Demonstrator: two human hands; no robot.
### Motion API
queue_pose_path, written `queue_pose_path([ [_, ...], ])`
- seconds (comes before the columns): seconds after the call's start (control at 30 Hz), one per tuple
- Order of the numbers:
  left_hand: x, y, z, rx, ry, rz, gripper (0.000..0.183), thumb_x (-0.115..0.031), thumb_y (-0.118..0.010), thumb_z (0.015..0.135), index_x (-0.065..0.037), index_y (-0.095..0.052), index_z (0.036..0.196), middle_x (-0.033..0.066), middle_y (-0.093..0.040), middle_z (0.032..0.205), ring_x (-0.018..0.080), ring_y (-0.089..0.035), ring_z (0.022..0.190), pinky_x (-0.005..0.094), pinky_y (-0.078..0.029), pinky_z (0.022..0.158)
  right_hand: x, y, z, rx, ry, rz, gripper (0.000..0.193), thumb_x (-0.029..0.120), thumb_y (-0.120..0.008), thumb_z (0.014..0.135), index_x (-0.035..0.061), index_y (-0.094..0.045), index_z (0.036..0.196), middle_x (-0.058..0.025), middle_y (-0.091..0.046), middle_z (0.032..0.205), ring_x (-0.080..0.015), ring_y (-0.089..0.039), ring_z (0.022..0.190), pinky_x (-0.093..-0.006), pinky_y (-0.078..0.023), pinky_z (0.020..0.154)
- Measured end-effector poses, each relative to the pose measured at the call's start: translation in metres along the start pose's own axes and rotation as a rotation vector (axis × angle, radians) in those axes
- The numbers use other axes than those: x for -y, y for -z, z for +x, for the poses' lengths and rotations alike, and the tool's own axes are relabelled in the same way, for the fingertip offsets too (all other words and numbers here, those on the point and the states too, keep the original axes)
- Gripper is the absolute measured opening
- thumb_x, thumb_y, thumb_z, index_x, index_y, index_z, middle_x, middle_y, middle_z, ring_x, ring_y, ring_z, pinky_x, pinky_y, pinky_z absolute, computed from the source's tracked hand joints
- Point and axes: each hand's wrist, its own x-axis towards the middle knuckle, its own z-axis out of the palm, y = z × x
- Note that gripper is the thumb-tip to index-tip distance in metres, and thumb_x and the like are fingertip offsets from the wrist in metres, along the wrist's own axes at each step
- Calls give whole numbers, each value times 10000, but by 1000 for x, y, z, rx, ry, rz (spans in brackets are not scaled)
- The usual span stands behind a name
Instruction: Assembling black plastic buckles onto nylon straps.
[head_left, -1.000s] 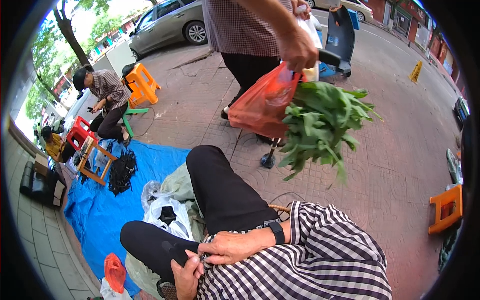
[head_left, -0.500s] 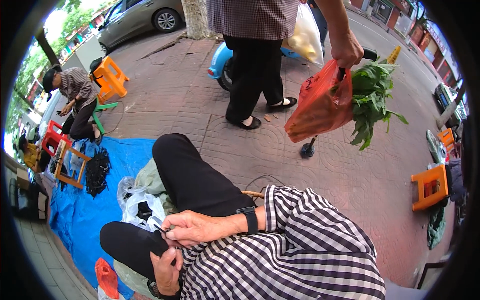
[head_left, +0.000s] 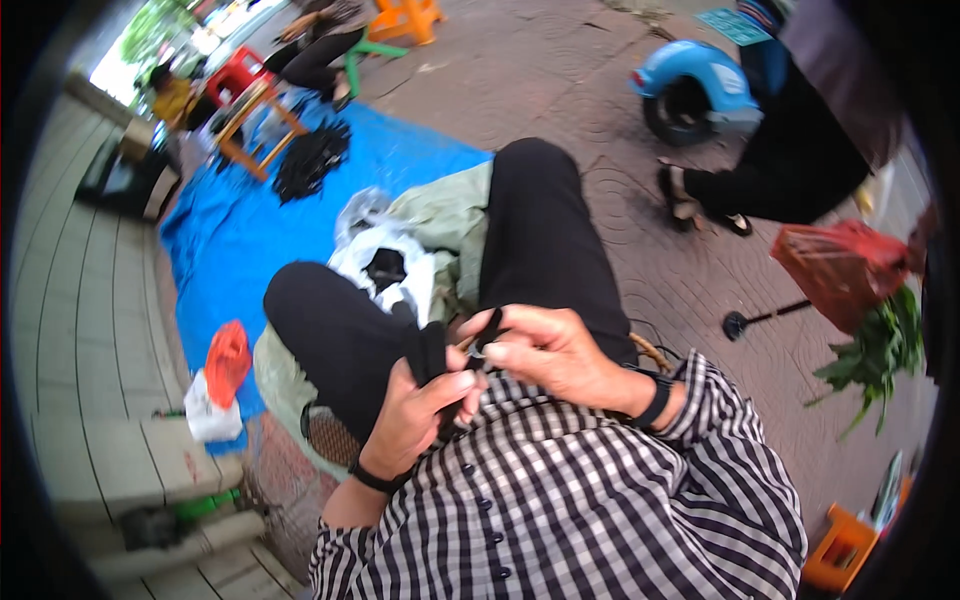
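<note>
In front of my lap, my left hand (head_left: 408, 425) is closed around soft black strips (head_left: 425, 350), whose ends stick up past the thumb. My right hand (head_left: 560, 358) meets it from the right, with thumb and index finger pinched on a black end (head_left: 489, 325). A small shiny spot shows between the two hands; its kind is too small to make out. Just beyond, between my knees, a white plastic bag (head_left: 410, 262) stands with its mouth apart and black pieces (head_left: 385, 268) inside.
A blue tarp (head_left: 200, 290) spreads ahead on the left, bearing a black heap (head_left: 312, 160) and a wooden frame stool (head_left: 240, 135). Red and white bags (head_left: 228, 360) lie at its edge. On the right, a person holds a red bag (head_left: 835, 265) of greens beside a blue scooter (head_left: 690, 75).
My view has swung left, so the standing person and red bag sit farther right. My left hand has come up and now shows black strips in its grip, close to my right hand.
</note>
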Motion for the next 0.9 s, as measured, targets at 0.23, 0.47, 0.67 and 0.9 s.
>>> queue_pose_path([
  [0.23, 1, 17, 0, 188, -61, 32, 195, -129, -555, 867, 46, -586, 948, 47, -532, 596, 71, -478, 458, 185, -371, 423, -6, 5, 1, -9, -117, 166, 244, 132, -546, 896, 33, -562, 1119, 5, -604, 714, 0, -346, 484, -160, -256, 420],
  [0.47, 7, 18, -3, 169, -43, 71, 216, -155, -539, 880, 42, -594, 950, 53, -555, 597, 63, -480, 467, 183, -377, 447, -10, 5, 0, -6, -111, 176, 226, 137, -537, 902, 22, -566, 1094, 21, -556, 686, -8, -343, 481, -168, -249, 411],
  [0.67, -4, 14, -4, 183, 2, 53, 217, -184, -558, 875, 29, -595, 897, 53, -576, 626, 63, -504, 520, 188, -393, 489, -6, 5, 0, 10, -90, 29, 189, 106, -546, 894, 14, -579, 1056, 37, -545, 652, -4, -362, 507, -162, -280, 450],
  [0.9, 11, 15, -4, 113, -138, 214, 190, -172, -599, 860, 18, -597, 856, 45, -589, 656, 68, -532, 554, 194, -425, 512, -7, -2, -1, -76, 157, -383, 110, 62, -582, 855, -10, -584, 938, 41, -484, 555, -16, -396, 517, -200, -318, 470],
])
